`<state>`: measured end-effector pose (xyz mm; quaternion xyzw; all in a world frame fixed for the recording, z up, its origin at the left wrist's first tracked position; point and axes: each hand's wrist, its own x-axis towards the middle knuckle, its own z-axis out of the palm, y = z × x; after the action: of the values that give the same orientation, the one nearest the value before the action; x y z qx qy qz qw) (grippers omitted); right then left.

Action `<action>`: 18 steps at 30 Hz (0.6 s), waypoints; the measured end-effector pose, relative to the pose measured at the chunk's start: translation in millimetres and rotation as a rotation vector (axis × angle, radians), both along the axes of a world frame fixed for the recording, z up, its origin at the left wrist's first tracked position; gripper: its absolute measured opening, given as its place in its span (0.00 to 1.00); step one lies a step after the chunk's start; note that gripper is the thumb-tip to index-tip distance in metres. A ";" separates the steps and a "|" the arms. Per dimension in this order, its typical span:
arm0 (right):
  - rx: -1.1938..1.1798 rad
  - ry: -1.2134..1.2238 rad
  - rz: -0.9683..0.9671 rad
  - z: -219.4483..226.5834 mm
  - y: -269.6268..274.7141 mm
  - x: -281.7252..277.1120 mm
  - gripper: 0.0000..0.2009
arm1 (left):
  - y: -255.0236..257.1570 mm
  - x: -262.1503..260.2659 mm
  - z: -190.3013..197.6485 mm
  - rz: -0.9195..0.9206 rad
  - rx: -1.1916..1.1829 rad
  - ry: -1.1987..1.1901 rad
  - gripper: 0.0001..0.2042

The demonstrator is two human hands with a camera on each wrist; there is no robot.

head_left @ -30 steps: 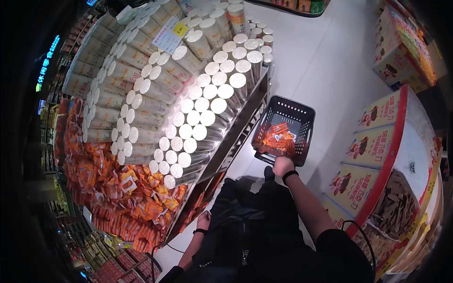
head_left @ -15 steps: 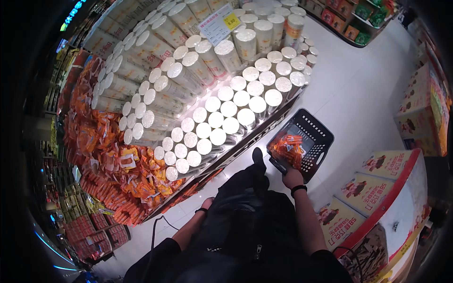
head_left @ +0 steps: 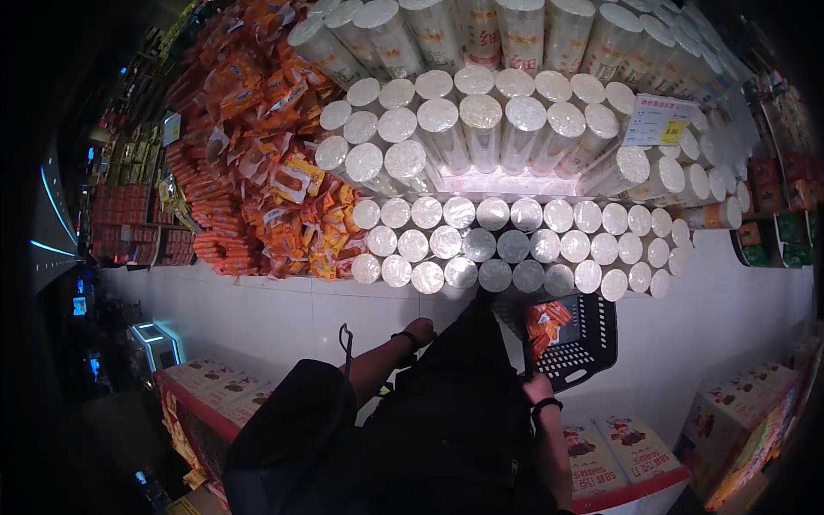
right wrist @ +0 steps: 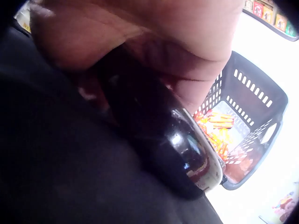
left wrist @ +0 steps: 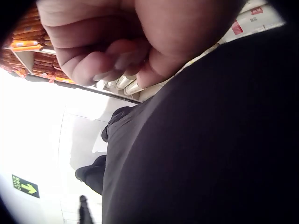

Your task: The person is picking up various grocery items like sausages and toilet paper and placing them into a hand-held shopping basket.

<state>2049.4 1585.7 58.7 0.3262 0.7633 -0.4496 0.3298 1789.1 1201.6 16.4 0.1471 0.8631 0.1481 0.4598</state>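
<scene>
My right hand grips the handle of a black shopping basket, which hangs at my right side. Orange snack packets lie inside the basket. In the right wrist view, the fingers of my right hand wrap round a glossy black handle, with the perforated basket wall behind. My left hand hangs in front of my left side with its fingers loosely curled. From the left wrist view, that hand holds nothing and is close to my dark clothing.
Ahead stands a display of white-lidded cylindrical tubs with a price sign. A heap of orange packets adjoins it on the left. Printed cartons stand behind at right, others at left, on pale floor tiles.
My view has turned right, so the tub display now lies straight ahead and its price sign at right. My right hand keeps hold of the basket; my left hand has come forward.
</scene>
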 end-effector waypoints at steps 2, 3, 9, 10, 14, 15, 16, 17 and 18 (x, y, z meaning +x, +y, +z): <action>0.082 0.106 0.075 -2.4 3.6 3.5 0.13 | -6.7 23.5 3.5 0.259 0.062 -0.118 0.10; 0.125 0.167 0.113 -7.2 4.0 3.8 0.13 | -10.8 32.2 6.6 0.389 0.100 -0.169 0.12; -0.074 0.052 -0.289 -15.3 -0.3 7.2 0.10 | -49.6 110.4 11.7 0.444 0.207 0.065 0.14; -0.017 0.120 -0.274 -19.4 0.7 8.7 0.11 | -58.8 127.9 9.9 0.479 0.221 0.084 0.15; 0.087 0.302 -0.184 -6.4 -3.9 12.7 0.12 | -98.3 232.7 11.0 0.689 0.148 0.055 0.10; 0.088 0.293 -0.209 3.3 -7.5 19.6 0.12 | -110.0 271.4 23.4 0.774 0.116 0.032 0.10; 0.089 0.294 -0.240 4.7 -9.3 21.5 0.12 | -122.3 300.3 27.9 0.852 0.088 0.018 0.10; 0.167 0.358 -0.213 -7.7 -9.4 31.4 0.13 | -150.3 335.4 7.7 0.764 0.080 0.024 0.11; 0.245 0.419 -0.181 -34.8 -3.9 45.0 0.13 | -178.5 369.9 -10.7 0.680 0.070 0.027 0.12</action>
<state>2094.4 1581.8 23.9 0.3307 0.8315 -0.4390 0.0810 2159.0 1023.1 5.7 -0.1312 0.8632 0.3206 0.3674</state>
